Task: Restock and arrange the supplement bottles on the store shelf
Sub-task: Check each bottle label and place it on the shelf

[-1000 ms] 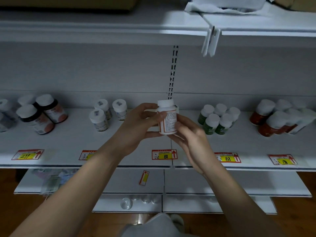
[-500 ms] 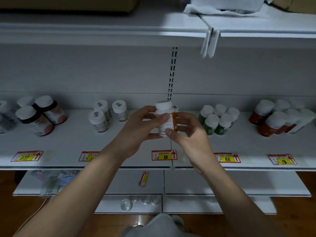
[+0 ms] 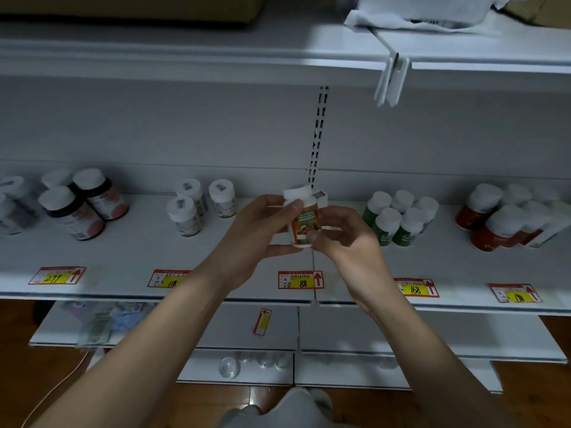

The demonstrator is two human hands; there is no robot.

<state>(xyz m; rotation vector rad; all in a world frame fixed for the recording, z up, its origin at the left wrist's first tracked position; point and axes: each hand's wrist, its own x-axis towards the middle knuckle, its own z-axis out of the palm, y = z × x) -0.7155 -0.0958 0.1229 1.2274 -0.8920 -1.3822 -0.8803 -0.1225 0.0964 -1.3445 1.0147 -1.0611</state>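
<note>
A white store shelf (image 3: 129,257) runs across the dim view, with a slotted upright in the back wall and red-and-yellow price tags along its front edge.

Both hands hold one orange-labelled bottle (image 3: 304,222) upright in the air above the shelf, over the "88" price tag (image 3: 301,279). The left hand (image 3: 259,233) grips it with the thumb across the white cap edge and fingers curled behind and beneath. The right hand (image 3: 346,239) pinches its lower side with thumb and fingertips.

Just beyond the bottle a small white box (image 3: 319,196) sits at the back of the shelf, mostly hidden. To the right stands a cluster of green bottles (image 3: 398,220), then red bottles (image 3: 500,220). To the left stand three white bottles (image 3: 197,208) and, further off, dark bottles (image 3: 83,208) with white caps.

The far-left bottles are cut off and blurred. The rightmost price tag cannot be read. Small clear things on the lowest shelf are too dim to identify.

Compared with a second ago, the bottle has been turned: its picture label now faces the camera where white printed text showed.
</note>
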